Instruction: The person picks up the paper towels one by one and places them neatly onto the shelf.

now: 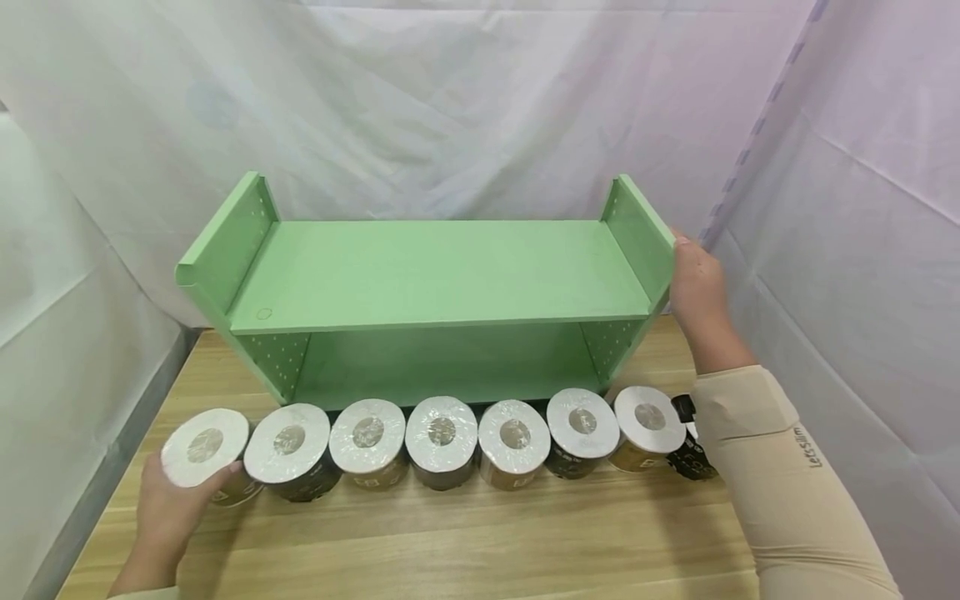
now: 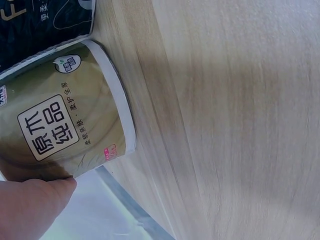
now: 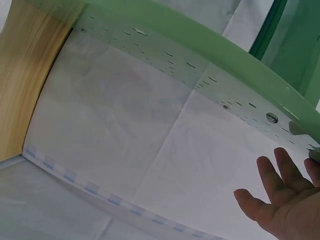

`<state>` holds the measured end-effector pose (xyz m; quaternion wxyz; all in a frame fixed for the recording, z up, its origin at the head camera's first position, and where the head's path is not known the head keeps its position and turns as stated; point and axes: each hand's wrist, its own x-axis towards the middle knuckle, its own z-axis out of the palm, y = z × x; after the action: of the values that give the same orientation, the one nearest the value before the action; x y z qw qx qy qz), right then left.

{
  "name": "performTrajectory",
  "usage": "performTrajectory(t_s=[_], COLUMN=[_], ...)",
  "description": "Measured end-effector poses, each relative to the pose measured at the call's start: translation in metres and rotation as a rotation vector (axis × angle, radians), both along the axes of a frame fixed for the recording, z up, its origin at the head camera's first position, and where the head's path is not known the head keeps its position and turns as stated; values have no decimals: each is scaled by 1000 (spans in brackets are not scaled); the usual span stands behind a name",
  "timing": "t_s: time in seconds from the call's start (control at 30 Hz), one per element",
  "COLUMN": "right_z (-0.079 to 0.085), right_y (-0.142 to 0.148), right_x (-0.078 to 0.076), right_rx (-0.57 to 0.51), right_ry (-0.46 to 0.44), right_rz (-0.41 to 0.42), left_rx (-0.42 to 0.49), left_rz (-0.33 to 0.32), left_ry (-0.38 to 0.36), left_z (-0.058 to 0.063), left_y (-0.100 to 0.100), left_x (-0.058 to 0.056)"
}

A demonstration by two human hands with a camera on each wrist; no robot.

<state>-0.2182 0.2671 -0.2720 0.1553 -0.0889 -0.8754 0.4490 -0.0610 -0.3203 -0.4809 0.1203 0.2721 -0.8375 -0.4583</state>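
A row of several wrapped toilet rolls point(image 1: 441, 433) stands upright on the wooden table, in front of a green two-tier shelf point(image 1: 442, 275). At the row's left end, my left hand point(image 1: 168, 508) grips the last toilet roll point(image 1: 225, 429) between thumb and fingers. The left wrist view shows its gold printed wrapper point(image 2: 65, 115) with the thumb at its edge. Up at the shelf's right side panel point(image 1: 641, 233), my right hand point(image 1: 701, 287) lies against the outer face. In the right wrist view its fingers point(image 3: 272, 180) are spread and fairly straight beside the panel.
White sheeting point(image 1: 465, 108) hangs behind the table and on both sides. A dark-wrapped roll point(image 1: 693, 458) at the row's right end is partly hidden by my right sleeve point(image 1: 780, 475). Bare wooden tabletop point(image 1: 450, 550) lies in front of the row.
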Motion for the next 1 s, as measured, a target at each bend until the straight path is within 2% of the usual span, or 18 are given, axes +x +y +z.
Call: performTrajectory(t_s=[0.37,0.67,0.83,1.0], right_z=[-5,-5,-5,-5], right_y=[-3,-3,-2,-2], right_x=[-3,-3,-3,-4], right_rx=[-33,-28,-14,-16], right_ry=[55,46,63,90], right_rz=[29,27,14,0], left_rx=[-7,-16,3,25], left_rz=[17,53,42,38], left_ry=[-56,-47,-6,-3], left_z=[4,5,5,9], left_y=[-5,-8,-10,-11], left_x=[3,2,0,0])
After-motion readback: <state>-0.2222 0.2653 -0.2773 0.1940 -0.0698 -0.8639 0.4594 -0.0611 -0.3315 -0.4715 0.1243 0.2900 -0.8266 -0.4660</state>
